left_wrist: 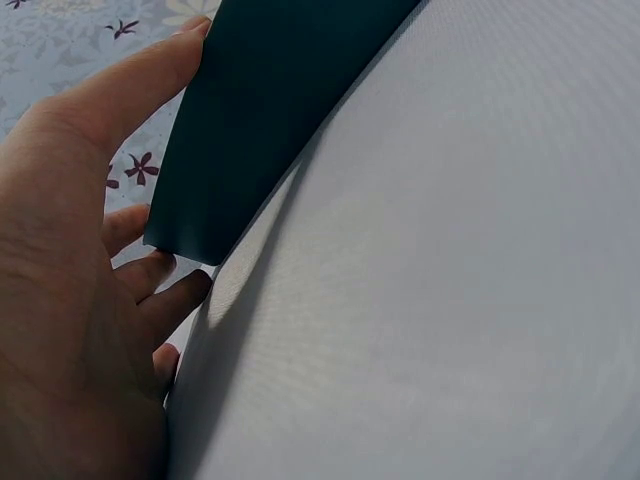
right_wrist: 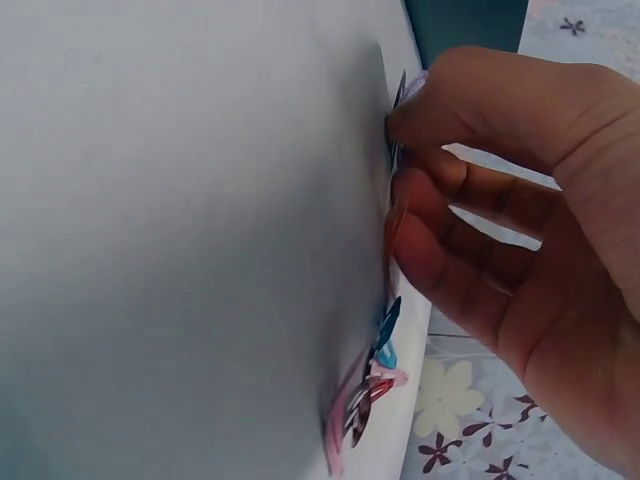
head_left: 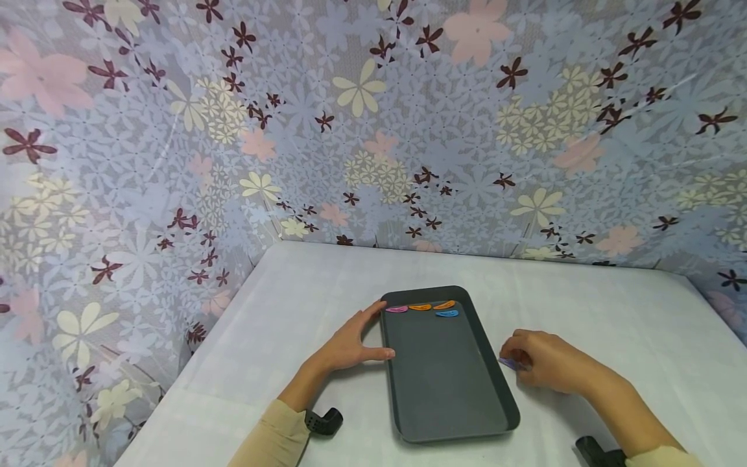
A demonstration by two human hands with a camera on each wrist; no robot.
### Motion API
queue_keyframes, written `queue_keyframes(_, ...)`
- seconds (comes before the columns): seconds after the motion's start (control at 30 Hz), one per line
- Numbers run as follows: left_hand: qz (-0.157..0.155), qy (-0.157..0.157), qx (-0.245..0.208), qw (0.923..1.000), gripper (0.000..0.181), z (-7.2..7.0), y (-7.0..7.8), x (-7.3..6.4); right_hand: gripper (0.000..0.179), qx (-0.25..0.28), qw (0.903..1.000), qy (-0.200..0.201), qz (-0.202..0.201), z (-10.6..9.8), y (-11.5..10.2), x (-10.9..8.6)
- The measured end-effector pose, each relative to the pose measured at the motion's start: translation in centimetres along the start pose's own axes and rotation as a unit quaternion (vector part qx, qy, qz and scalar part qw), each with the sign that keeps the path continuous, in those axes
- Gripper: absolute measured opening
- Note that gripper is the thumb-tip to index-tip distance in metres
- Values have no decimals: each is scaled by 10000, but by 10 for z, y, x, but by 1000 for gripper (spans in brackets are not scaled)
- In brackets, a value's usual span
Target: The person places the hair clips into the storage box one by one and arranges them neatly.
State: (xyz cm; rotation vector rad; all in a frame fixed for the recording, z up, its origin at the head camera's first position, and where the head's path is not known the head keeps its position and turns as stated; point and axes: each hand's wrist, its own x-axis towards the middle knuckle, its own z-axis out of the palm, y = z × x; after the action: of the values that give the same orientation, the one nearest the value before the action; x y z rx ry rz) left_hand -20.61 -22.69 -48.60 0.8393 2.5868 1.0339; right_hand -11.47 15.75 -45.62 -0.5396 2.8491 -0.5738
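Head view: flat purple hair clip (head_left: 510,364) beside long dark-grey tray (head_left: 443,383)

From far away, I see the right hand (head_left: 551,360) pinching the clip, maybe because it's small. The left hand (head_left: 345,342) opens wide against the tray's left side, perhaps keeping it still. Pink, orange and blue clips (head_left: 419,307) lie at its far end, probably leaving room nearer.

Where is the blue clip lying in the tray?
In the head view, the blue clip lies near the far right corner of the tray, just below the rightmost orange clip.
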Motion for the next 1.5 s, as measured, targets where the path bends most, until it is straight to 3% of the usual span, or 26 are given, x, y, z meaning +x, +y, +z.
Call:
queue_keyframes(0.23, 11, -13, 22, 10000, 96, -1, 3, 0, 32, -67, 9997, -106, 196, 1, -3, 0)
queue_keyframes(0.6, -2, 27, -19, 10000, 96, 0, 2, -1, 32, 602, 9977, 198, -259, 6, 11, -3)
queue_keyframes(0.8, -28, 17, -4, 10000, 96, -1, 2, 0, 32, 667, 9970, 221, -325, 4, 14, -2)
queue_keyframes(1.5, 34, 15, 47, 10000, 96, 1, -2, 1, 29, 670, 9972, 314, -91, 2, 18, 5)
